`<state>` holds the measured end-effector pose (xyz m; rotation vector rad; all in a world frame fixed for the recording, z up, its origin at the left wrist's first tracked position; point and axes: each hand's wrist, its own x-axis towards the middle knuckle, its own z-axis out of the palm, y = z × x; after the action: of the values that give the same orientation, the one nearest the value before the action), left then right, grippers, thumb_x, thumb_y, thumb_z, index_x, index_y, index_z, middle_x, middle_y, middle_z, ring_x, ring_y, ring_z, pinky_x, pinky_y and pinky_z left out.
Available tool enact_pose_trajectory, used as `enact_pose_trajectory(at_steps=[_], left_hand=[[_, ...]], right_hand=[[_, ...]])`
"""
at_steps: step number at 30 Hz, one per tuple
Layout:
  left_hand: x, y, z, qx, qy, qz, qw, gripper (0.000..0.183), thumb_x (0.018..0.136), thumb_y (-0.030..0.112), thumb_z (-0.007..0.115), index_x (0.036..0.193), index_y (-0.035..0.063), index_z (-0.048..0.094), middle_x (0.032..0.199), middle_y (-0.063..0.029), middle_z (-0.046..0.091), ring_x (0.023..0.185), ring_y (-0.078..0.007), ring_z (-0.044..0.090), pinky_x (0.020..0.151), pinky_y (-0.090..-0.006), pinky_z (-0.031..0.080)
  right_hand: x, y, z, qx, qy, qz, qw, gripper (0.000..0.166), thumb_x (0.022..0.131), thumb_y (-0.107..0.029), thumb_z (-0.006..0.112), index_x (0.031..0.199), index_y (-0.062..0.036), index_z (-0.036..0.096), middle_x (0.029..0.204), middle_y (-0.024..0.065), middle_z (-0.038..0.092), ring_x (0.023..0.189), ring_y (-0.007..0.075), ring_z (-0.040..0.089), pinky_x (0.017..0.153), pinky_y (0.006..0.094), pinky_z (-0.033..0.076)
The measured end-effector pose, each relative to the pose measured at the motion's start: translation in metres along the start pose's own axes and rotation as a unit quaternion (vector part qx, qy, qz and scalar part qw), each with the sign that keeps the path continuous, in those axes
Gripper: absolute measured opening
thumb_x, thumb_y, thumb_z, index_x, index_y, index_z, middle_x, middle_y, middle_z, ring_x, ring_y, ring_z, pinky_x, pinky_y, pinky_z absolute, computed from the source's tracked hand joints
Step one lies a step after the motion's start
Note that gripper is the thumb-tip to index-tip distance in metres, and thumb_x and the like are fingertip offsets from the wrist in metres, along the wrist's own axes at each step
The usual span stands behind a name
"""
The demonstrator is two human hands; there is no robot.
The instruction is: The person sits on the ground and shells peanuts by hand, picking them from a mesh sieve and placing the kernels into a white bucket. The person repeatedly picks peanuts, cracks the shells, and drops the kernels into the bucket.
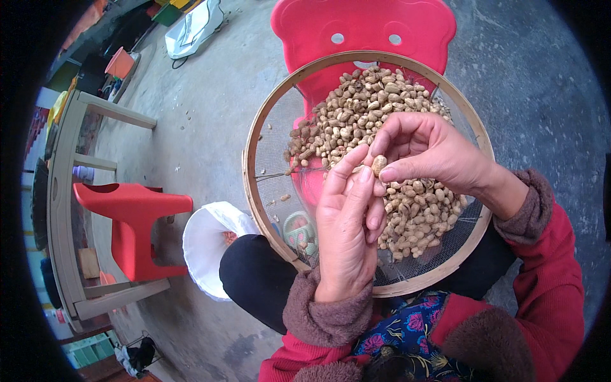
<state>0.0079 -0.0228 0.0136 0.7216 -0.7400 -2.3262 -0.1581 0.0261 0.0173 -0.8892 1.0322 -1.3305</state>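
Note:
A single unshelled peanut [379,164] is pinched between the fingertips of both hands, above the heap. My left hand [346,215] has its thumb and forefinger against the near-left side of that pod, its other fingers curled. On the far right side, the thumb and fingertips of my right hand [429,153] press on the same pod. Below lies a broad pile of unshelled peanuts [363,110] in a round wooden-rimmed wire-mesh sieve [258,133]. My hands hide part of the pile.
The sieve rests over a red plastic chair [305,33] and my lap. Left of my knee stands a white-lined bin [203,253] with some reddish kernels inside. Beyond it are a red plastic stool [138,224] and a wooden frame [67,205]. A white bag [193,28] lies on the concrete floor.

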Motion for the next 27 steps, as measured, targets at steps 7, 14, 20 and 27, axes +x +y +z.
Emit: enact_pose_trajectory(at_steps=[7, 14, 20, 27], left_hand=[[0.001, -0.004, -0.008, -0.011, -0.047, -0.013, 0.999, 0.037, 0.098, 0.015, 0.051, 0.132, 0.0032, 0.043, 0.080, -0.0003, 0.055, 0.049, -0.0006, 0.040, 0.039, -0.0138, 0.028], [0.001, -0.003, -0.007, -0.023, -0.060, -0.027, 0.998, 0.037, 0.099, 0.016, 0.049, 0.133, 0.0032, 0.043, 0.080, -0.0005, 0.054, 0.048, -0.0005, 0.040, 0.038, -0.0137, 0.028], [0.000, -0.004, -0.005, -0.015, -0.043, -0.026, 0.999, 0.033, 0.100, 0.017, 0.047, 0.130, 0.0027, 0.045, 0.080, -0.0008, 0.054, 0.048, -0.0012, 0.039, 0.039, -0.0143, 0.028], [-0.001, -0.008, -0.004, -0.043, -0.085, -0.044, 0.994, 0.023, 0.101, 0.023, 0.043, 0.113, 0.0047, 0.050, 0.080, -0.0009, 0.053, 0.048, -0.0031, 0.038, 0.038, -0.0154, 0.027]], right_hand=[[-0.001, -0.001, 0.000, -0.076, 0.003, -0.033, 0.997, 0.024, 0.078, 0.004, 0.072, 0.098, -0.0028, 0.061, 0.093, 0.0021, 0.063, 0.086, 0.0074, 0.061, 0.076, 0.0208, 0.051], [-0.003, -0.004, 0.005, -0.108, 0.020, -0.051, 0.993, 0.019, 0.078, 0.003, 0.072, 0.095, 0.0003, 0.065, 0.093, 0.0031, 0.063, 0.086, 0.0075, 0.061, 0.074, 0.0204, 0.050], [-0.003, -0.006, 0.009, -0.141, 0.042, -0.081, 0.986, 0.016, 0.078, 0.004, 0.071, 0.091, -0.0010, 0.064, 0.091, 0.0041, 0.060, 0.085, 0.0093, 0.058, 0.074, 0.0222, 0.048], [-0.002, -0.001, 0.006, -0.168, 0.063, -0.118, 0.977, 0.018, 0.076, 0.001, 0.074, 0.084, -0.0039, 0.059, 0.090, 0.0018, 0.052, 0.083, 0.0084, 0.051, 0.072, 0.0220, 0.042]])
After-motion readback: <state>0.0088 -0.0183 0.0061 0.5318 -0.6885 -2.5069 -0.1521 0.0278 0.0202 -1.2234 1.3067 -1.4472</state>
